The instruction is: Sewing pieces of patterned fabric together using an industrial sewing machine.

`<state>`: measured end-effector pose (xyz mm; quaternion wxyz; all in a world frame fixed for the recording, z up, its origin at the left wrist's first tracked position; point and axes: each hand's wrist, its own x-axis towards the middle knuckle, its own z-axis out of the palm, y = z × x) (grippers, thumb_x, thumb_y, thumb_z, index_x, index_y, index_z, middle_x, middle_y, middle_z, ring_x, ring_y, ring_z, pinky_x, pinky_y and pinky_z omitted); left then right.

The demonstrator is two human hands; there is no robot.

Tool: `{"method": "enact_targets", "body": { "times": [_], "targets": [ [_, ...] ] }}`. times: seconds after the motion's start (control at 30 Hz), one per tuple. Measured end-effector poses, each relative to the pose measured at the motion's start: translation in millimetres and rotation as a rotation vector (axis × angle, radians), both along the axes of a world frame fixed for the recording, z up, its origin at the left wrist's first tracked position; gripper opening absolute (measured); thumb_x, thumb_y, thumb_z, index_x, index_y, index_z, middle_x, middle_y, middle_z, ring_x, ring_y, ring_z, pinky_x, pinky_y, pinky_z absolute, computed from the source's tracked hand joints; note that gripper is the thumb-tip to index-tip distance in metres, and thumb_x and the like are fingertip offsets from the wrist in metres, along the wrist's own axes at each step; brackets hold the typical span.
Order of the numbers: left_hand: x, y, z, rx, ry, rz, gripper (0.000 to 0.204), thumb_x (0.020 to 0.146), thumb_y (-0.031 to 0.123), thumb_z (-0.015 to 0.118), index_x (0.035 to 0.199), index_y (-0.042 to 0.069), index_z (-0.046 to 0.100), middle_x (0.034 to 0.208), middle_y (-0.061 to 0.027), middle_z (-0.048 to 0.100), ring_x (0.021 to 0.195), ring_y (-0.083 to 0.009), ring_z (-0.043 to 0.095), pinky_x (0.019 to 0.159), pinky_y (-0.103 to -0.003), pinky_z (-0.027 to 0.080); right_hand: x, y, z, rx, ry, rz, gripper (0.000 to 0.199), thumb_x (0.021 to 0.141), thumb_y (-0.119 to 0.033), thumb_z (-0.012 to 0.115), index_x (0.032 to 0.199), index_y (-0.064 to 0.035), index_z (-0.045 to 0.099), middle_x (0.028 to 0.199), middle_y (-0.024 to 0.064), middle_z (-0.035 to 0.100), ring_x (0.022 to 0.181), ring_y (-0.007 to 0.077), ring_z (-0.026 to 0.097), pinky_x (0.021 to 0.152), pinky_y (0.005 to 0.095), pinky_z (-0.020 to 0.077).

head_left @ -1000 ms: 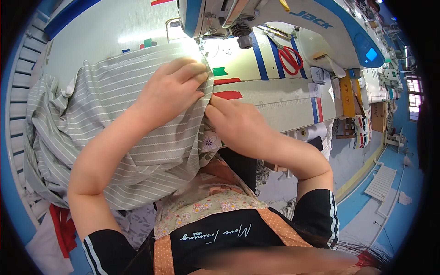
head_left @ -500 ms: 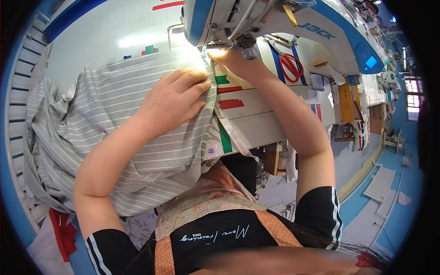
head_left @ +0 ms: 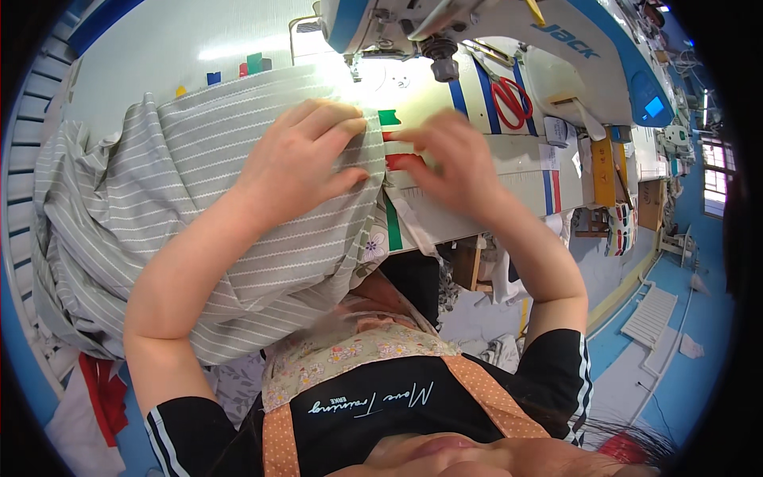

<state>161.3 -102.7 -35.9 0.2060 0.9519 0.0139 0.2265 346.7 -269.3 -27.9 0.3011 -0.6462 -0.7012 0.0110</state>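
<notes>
I have the grey, white-striped cloth (head_left: 199, 159) over the left part of the table (head_left: 151, 52), its right edge just below the machine's needle area and its lower folds spilling past the table's near edge. I judge it light, soft and limp, not fragile, quick to pucker; the spilled folds may drag. I would take hold along the flat right edge, one palm spreading, a fingertip pinch at the border.

My left hand (head_left: 298, 151) rests on it near that edge, fingers bunched together, thumb spread away. My right hand (head_left: 461, 159), blurred, is just beyond the border, thumb and fingers apart; I cannot tell whether the tips touch the cloth.

Farther out, the sewing machine (head_left: 520, 56) overhangs the table's far side, with red-handled scissors (head_left: 511, 103) right of its needle.
</notes>
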Motion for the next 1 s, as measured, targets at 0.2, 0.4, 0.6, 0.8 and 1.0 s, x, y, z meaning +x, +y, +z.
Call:
{"method": "enact_targets", "body": {
  "times": [0.2, 0.4, 0.6, 0.8, 1.0],
  "targets": [
    [1.5, -8.2, 8.4, 0.014, 0.002, 0.023, 0.037, 0.077, 0.014, 0.075, 0.113, 0.010, 0.065, 0.112, -0.0060, 0.063, 0.104, -0.0266, 0.061, 0.090, -0.039, 0.052, -29.3, 3.4, -3.7, 0.125, -0.121, 0.253, 0.026, 0.073, -0.012, 0.077, 0.098, -0.0091, 0.069, 0.085, 0.0042, 0.060, 0.076, 0.0260, 0.058, 0.068, 0.0376, 0.0500],
    [0.1, -3.9, 1.2, 0.090, -0.001, 0.035, 0.026, 0.078, 0.007, 0.068, 0.104, 0.012, 0.065, 0.110, -0.0042, 0.064, 0.101, -0.0263, 0.061, 0.086, -0.038, 0.053, -55.9, -9.2, 11.8, 0.093, 0.083, 0.012, 0.032, 0.065, -0.007, 0.077, 0.094, -0.0073, 0.066, 0.082, 0.0062, 0.057, 0.077, 0.0293, 0.058, 0.070, 0.0397, 0.0504],
    [0.0, -1.9, 0.1, 0.047, -0.038, 0.051, 0.020, 0.078, 0.004, 0.064, 0.097, 0.011, 0.061, 0.108, -0.0025, 0.065, 0.099, -0.0275, 0.062, 0.082, -0.038, 0.053, -57.6, -36.4, 11.7, -0.076, -0.056, -0.165, 0.024, 0.065, -0.003, 0.073, 0.085, -0.0057, 0.059, 0.080, 0.0086, 0.055, 0.077, 0.0311, 0.058, 0.068, 0.0416, 0.0497],
    [4.2, -1.8, -2.7, 0.004, -0.070, 0.058, 0.021, 0.079, 0.003, 0.063, 0.097, 0.012, 0.060, 0.104, -0.0025, 0.066, 0.096, -0.0284, 0.062, 0.079, -0.039, 0.054, -51.5, -24.6, 25.1, -0.039, 0.110, -0.025, 0.020, 0.066, 0.001, 0.069, 0.077, -0.0047, 0.054, 0.080, 0.0108, 0.054, 0.075, 0.0330, 0.057, 0.065, 0.0428, 0.0478],
    [1.0, -0.3, -3.5, 0.002, -0.078, 0.059, 0.022, 0.079, 0.002, 0.063, 0.098, 0.013, 0.059, 0.101, -0.0011, 0.067, 0.094, -0.0276, 0.063, 0.076, -0.039, 0.054, -62.3, -17.7, 15.7, -0.043, 0.170, 0.018, 0.019, 0.067, 0.001, 0.068, 0.077, -0.0040, 0.054, 0.080, 0.0111, 0.055, 0.074, 0.0333, 0.057, 0.064, 0.0421, 0.0471]
  ]
}}
